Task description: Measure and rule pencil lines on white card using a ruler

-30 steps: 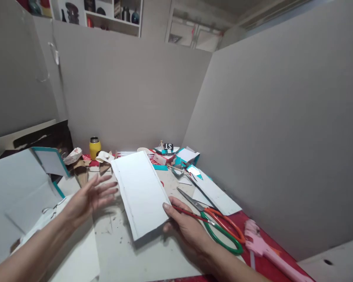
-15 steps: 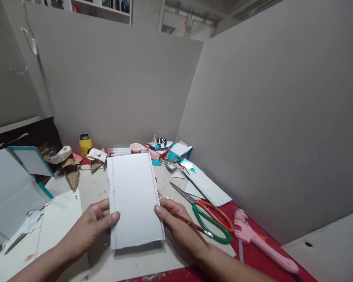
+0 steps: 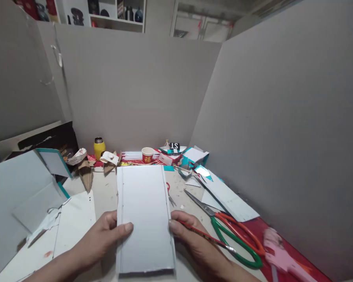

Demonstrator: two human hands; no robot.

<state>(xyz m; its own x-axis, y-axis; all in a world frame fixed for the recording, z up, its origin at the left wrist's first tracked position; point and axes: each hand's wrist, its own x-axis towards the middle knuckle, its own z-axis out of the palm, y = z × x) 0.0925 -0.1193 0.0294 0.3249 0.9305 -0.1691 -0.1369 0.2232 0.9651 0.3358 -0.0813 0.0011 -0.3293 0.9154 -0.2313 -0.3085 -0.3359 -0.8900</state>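
A white rectangular card (image 3: 144, 211), with lines drawn near its long edges, is held up off the work surface. My left hand (image 3: 106, 235) grips its left edge, thumb on the face and fingers behind. On the opposite edge, my right hand (image 3: 194, 239) pinches the card and also holds a dark red pencil (image 3: 206, 235) pointing down to the right. Large scissors (image 3: 223, 223) with orange and green handles lie right of that hand. Small red-handled scissors (image 3: 170, 194) show just beyond the card's right edge.
A pink glue gun (image 3: 282, 254) lies at the right on red cloth. White and teal card scraps (image 3: 229, 196) run along the right wall. At the back stand a paper cup (image 3: 147, 156) and a yellow bottle (image 3: 99, 149). Folded white board (image 3: 20, 196) is at the left.
The view has shifted, so the table items appear farther right and slightly lower. Both hands still hold the card, which sits lower in view, and more of the small scissors shows.
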